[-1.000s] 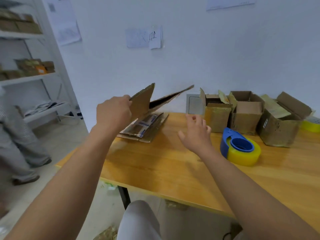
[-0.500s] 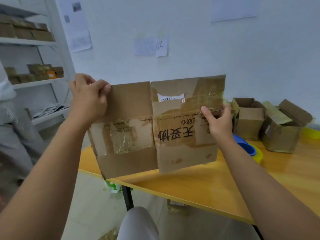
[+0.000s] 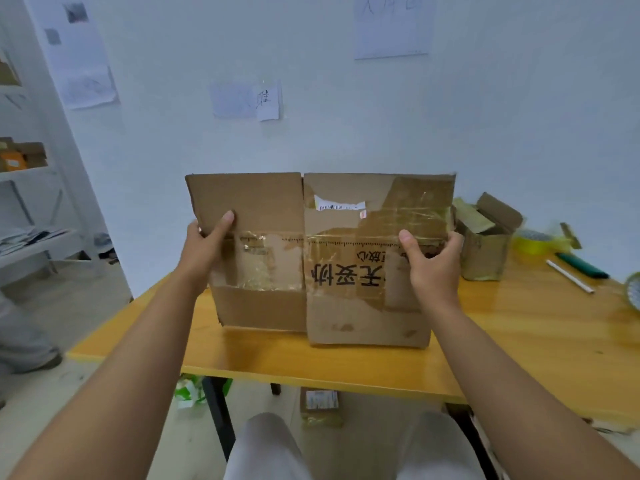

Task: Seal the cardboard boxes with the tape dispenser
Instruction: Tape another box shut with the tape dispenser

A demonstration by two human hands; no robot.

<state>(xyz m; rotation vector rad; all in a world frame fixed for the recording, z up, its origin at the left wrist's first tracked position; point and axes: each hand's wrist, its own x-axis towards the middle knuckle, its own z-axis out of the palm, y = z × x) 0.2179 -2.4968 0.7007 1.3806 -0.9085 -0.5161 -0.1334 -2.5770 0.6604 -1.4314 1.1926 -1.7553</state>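
While the box waits to be opened up: both hands hold it in the air, just above the tabletop (image 3: 519, 327).
Left hand (image 3: 204, 247): it pinches the left edge of the flat cardboard box (image 3: 322, 258), with the thumb on the side we see and the other fingers hidden behind.
Flat cardboard box: it is still folded flat and stands up between the two hands, facing the person. Its long way runs from the left hand across to the right hand. Old shiny tape and upside-down black letters are on it.
Right hand (image 3: 433, 265): it grips the right edge of the flat box, thumb in front, fingers curled round the back.
Other box (image 3: 485, 244): a small open box sits on the tabletop just right of the right hand, behind the flat one.
Yellow tape roll (image 3: 535, 242): it sits farther right, past the small box. Whether it sits in a dispenser I cannot tell.
Nearer hand: the right hand is much closer to the tape than the left hand.
Next move, I think: push the two edges toward each other so the flat box pops open, then fold the flaps. Taping comes after that.
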